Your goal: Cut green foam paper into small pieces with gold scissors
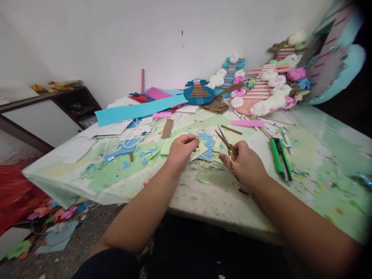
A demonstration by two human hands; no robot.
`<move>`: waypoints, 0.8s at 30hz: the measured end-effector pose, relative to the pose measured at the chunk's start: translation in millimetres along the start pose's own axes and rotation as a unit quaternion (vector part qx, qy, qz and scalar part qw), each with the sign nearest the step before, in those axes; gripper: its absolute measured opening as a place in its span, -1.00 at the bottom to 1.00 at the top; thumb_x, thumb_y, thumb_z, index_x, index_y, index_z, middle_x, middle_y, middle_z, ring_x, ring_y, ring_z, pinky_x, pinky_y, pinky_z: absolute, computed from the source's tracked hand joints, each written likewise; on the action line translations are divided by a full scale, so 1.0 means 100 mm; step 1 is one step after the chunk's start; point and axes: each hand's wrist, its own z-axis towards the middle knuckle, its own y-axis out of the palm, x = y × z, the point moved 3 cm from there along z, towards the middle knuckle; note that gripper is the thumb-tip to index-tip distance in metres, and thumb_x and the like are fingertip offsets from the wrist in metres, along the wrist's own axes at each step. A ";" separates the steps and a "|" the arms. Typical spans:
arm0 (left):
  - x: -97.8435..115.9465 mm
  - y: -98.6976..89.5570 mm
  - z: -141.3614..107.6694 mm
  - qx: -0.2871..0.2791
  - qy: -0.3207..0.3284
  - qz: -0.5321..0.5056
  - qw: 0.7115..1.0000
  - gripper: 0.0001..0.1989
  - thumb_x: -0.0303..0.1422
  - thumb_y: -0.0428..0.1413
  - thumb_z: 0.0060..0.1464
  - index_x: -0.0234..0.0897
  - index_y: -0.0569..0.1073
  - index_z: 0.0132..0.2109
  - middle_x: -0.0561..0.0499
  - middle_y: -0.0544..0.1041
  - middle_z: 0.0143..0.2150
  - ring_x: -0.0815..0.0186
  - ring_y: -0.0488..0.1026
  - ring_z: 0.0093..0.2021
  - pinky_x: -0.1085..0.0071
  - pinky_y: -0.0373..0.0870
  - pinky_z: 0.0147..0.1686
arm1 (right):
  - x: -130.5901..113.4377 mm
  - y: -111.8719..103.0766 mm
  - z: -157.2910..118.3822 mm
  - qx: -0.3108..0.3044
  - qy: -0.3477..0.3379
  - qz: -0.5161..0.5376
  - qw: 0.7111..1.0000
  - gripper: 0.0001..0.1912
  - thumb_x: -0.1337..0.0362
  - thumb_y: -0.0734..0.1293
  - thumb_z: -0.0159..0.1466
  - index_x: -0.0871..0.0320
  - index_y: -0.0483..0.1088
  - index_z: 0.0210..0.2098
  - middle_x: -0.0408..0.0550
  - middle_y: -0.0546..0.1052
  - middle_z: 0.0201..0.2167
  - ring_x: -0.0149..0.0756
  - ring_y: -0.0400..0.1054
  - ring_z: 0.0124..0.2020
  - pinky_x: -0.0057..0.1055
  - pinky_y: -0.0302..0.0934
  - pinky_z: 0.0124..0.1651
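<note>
My right hand [244,161] is closed round the gold handles of a pair of scissors [225,139], whose slim blades stand a little apart and point up and to the left. My left hand [183,149] is pinched, thumb against fingers, with a small pale piece at the fingertips that I cannot make out. Under and between the hands lie blue paper scraps [207,145] and light green and cream bits. A light green sheet [166,147] sits just left of my left hand.
Green-handled cutters [280,159] and several markers [287,141] lie to the right. A blue strip [139,110], a blue lute-shaped craft [199,95] and flower-covered crafts [261,91] stand or lie along the wall. Red material [17,197] and paper pieces are on the floor at left.
</note>
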 end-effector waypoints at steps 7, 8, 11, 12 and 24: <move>0.14 -0.53 -0.02 0.231 0.073 0.257 0.935 -0.76 -0.26 -0.03 -0.18 -0.27 0.42 -0.36 0.04 0.43 -0.46 0.38 0.32 -0.45 0.47 0.21 -0.41 | 0.02 -0.07 0.01 0.045 -0.026 0.029 0.998 -0.51 -0.14 0.09 -0.01 0.19 0.14 -0.39 -0.05 0.30 -0.54 -0.32 0.17 -0.53 -0.45 -0.04 -0.53; 0.17 -0.66 -0.05 0.254 0.064 0.335 0.905 -0.76 -0.26 -0.04 -0.17 -0.25 0.43 -0.37 0.03 0.43 -0.47 0.36 0.32 -0.43 0.46 0.20 -0.40 | 0.02 -0.08 0.00 0.049 -0.031 0.027 0.998 -0.50 -0.14 0.10 -0.01 0.20 0.15 -0.38 -0.02 0.31 -0.51 -0.29 0.18 -0.50 -0.44 -0.02 -0.52; 0.19 -1.02 -0.11 0.249 -0.001 0.512 0.822 -0.73 -0.26 -0.08 -0.15 -0.25 0.46 -0.37 -0.05 0.45 -0.41 0.25 0.34 -0.34 0.40 0.20 -0.34 | 0.00 -0.12 -0.02 0.062 -0.036 0.047 0.996 -0.48 -0.12 0.11 -0.02 0.22 0.17 -0.33 0.03 0.34 -0.46 -0.21 0.23 -0.42 -0.40 0.03 -0.47; 0.17 -1.14 -0.13 0.250 -0.021 0.544 0.801 -0.71 -0.27 -0.09 -0.15 -0.25 0.46 -0.35 -0.08 0.46 -0.35 0.21 0.34 -0.30 0.38 0.20 -0.32 | 0.00 -0.13 -0.03 0.067 -0.035 0.065 0.995 -0.48 -0.11 0.12 -0.02 0.23 0.17 -0.31 0.05 0.35 -0.44 -0.19 0.24 -0.40 -0.38 0.05 -0.45; -0.03 -1.31 -0.28 0.190 -0.060 0.604 0.772 -0.57 -0.24 -0.15 -0.09 -0.33 0.36 -0.11 -0.17 0.44 -0.22 0.15 0.34 -0.20 0.33 0.20 -0.24 | 0.25 -0.20 0.07 0.202 0.092 0.375 0.900 -0.61 0.04 0.15 0.05 0.19 0.08 -0.24 0.10 0.32 -0.17 -0.28 0.25 -0.19 -0.28 0.10 -0.17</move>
